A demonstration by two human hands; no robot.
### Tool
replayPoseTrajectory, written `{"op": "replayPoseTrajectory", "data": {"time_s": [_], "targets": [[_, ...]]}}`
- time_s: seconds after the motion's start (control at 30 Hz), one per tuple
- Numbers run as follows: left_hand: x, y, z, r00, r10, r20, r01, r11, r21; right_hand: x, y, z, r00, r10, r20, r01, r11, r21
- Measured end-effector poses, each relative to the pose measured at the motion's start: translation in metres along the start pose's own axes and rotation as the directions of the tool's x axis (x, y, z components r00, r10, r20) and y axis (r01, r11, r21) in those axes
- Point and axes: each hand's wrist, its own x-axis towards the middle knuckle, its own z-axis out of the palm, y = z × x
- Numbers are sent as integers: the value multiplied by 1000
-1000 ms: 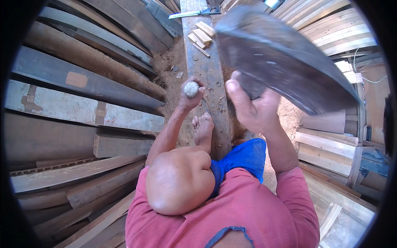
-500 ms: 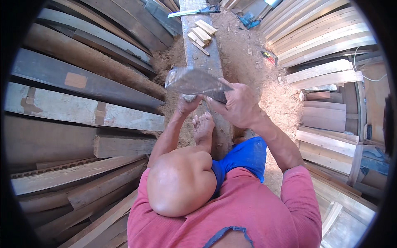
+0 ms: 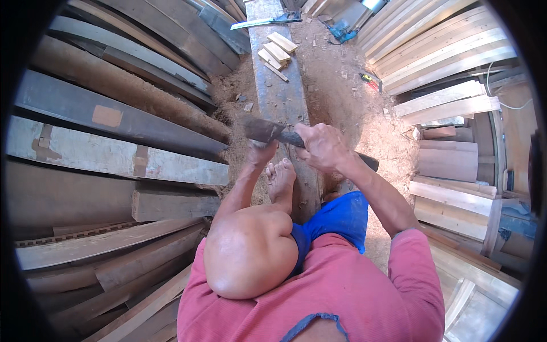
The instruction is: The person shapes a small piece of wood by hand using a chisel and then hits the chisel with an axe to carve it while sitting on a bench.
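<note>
My right hand (image 3: 326, 149) is wrapped round the dark handle of a broad-bladed chopping knife (image 3: 263, 129). The handle's butt sticks out past my wrist on the right, and the blade points left, held above the bench. Just under the blade, my left hand (image 3: 261, 153) is closed. The blade covers part of its fingers, so what it grips cannot be made out. Below both hands, my bare foot (image 3: 281, 178) rests on a long worn wooden bench (image 3: 279, 102), beside my raised knee.
On the bench's far part lie several small pale wood pieces (image 3: 277, 51) and a handsaw (image 3: 268, 21). Stacked planks (image 3: 108, 117) line the left; pale boards (image 3: 444, 48) line the right. A blue power tool (image 3: 341, 33) and a red-yellow hand tool (image 3: 370, 81) lie on the shaving-strewn floor.
The knife has turned from showing its broad, blurred face to a narrower view, its handle now visible at right. My right hand has dropped slightly nearer; my left hand has shifted little.
</note>
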Motion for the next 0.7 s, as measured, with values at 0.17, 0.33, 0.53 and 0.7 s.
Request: {"op": "replayPoseTrajectory", "data": {"time_s": [0.17, 0.33, 0.53, 0.7], "targets": [[35, 25, -3, 885, -453, -108, 297, 727, -619, 1, 28, 30, 971, 128, -201, -39, 918, 395], [40, 25, -4, 940, -331, 86, 313, 729, -608, -3, 11, -1, 977, 181, -116, -68, 772, 632], [49, 39, -1, 923, -316, 220, 385, 761, -522, -17, -19, -41, 949, 230, -216, -28, 743, 669], [48, 34, 1, 941, -263, 213, 336, 802, -494, -30, -36, -60, 940, 223, -260, 33, 696, 717]]}}
